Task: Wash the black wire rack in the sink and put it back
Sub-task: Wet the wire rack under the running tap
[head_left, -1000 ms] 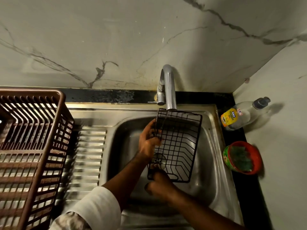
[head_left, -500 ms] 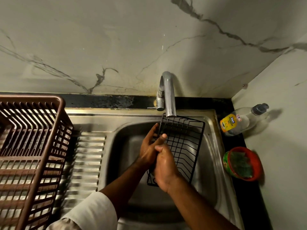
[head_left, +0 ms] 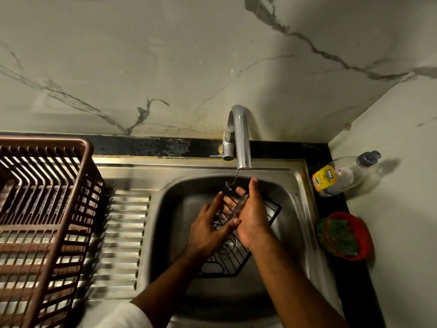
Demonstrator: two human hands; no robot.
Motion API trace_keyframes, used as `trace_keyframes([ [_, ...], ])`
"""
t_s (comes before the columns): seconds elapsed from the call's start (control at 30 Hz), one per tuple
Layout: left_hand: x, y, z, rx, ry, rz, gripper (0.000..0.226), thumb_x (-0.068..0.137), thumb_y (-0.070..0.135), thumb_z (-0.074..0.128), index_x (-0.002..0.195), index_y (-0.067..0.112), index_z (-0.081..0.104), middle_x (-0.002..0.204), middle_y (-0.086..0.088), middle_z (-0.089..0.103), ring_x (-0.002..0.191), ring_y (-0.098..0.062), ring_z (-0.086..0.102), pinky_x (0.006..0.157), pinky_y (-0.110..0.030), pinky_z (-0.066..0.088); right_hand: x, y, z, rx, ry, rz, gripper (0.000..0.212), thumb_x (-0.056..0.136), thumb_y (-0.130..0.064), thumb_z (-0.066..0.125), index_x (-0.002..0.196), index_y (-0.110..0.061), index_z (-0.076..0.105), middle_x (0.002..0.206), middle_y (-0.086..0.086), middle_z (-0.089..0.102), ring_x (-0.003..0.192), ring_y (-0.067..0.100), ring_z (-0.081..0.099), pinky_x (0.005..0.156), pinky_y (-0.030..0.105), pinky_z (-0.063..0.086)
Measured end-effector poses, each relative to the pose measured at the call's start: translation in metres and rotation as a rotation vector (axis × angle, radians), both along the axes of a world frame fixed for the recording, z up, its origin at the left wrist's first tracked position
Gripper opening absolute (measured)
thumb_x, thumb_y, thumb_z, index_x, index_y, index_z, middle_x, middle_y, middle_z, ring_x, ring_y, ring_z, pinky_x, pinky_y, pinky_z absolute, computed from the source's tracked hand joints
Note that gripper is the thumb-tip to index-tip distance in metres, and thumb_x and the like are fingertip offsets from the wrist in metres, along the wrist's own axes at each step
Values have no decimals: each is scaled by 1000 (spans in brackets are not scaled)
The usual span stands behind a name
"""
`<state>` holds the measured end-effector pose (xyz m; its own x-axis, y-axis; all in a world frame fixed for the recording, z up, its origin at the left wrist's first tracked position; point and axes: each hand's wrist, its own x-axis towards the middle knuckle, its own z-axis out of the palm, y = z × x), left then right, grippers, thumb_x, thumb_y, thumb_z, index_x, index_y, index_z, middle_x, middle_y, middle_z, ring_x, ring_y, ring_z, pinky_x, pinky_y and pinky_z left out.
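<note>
Head view of a steel sink [head_left: 305, 209] set in a dark bench [head_left: 335, 209]. The black wire rack [head_left: 227, 259] is held tilted over the basin, below the tap [head_left: 241, 138], from which a thin stream of water [head_left: 236, 176] falls onto its upper end. The left hand [head_left: 208, 228] lies on the rack's left side, its fingers against the wires and its thumb reaching toward the other hand. The right hand [head_left: 251, 216] stands edge-up with fingers straight, pressed to the rack's upper part; whether it grips the wires cannot be told. Left of the basin: ribbed drainboard [head_left: 125, 237] and brown dish basket [head_left: 42, 209]. Right, on the bench: a clear soap bottle [head_left: 340, 174] and a red bowl [head_left: 364, 235] holding a green scrubber [head_left: 340, 235].
</note>
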<state>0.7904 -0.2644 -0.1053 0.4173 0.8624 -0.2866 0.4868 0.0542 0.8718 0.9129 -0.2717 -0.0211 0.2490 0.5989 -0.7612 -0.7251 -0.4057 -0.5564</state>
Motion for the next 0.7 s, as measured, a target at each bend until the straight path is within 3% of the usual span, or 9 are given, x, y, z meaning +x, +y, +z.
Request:
trace_keyframes([
  [0.1,-3,-8,3,77,92,-64,96,78,88,45,158,53,5,153,8,41,131,-8,48,103,-31,45,2,0,-1,-33,-40,-32,68,101,-62,27,141,-13,53,134,10,65,117,22,64,92,39,50],
  [0.17,-4,-14,4,224,148,-119,88,88,84,29,160,47,-3,167,3,24,149,-14,31,117,-39,34,3,-2,-2,-48,-22,-38,59,105,-54,28,137,-13,57,127,8,70,116,23,66,97,41,50],
  [0.23,0,-15,7,383,120,-149,79,97,74,14,164,34,2,174,-3,3,160,-18,1,126,-52,13,1,-5,1,-55,-4,-49,51,105,-48,35,126,-14,66,115,9,75,107,24,70,90,40,54],
  [0.3,11,-9,17,450,68,-180,74,101,66,7,165,29,10,173,-5,-9,159,-22,-13,127,-52,-3,-2,-7,3,-52,-8,-28,44,104,-44,41,115,-15,72,106,9,77,100,23,72,82,37,54],
  [0.4,30,15,33,532,79,-237,70,104,59,3,164,25,15,174,-3,0,160,-21,-9,129,-53,-1,-6,-6,8,8,-4,-32,37,102,-40,45,111,-16,72,106,8,77,105,23,71,86,37,54],
  [0.53,37,41,43,659,74,-363,62,107,49,14,158,24,37,169,0,26,159,-15,12,128,-52,7,2,-4,16,66,-3,-102,32,100,-36,50,111,-16,72,105,7,77,105,24,71,87,39,55],
  [0.7,30,41,27,725,102,-336,64,107,50,14,163,20,26,171,-4,19,160,-19,10,128,-53,9,6,-10,8,105,105,-248,39,101,-37,43,114,-13,71,103,9,77,97,22,72,83,37,51],
])
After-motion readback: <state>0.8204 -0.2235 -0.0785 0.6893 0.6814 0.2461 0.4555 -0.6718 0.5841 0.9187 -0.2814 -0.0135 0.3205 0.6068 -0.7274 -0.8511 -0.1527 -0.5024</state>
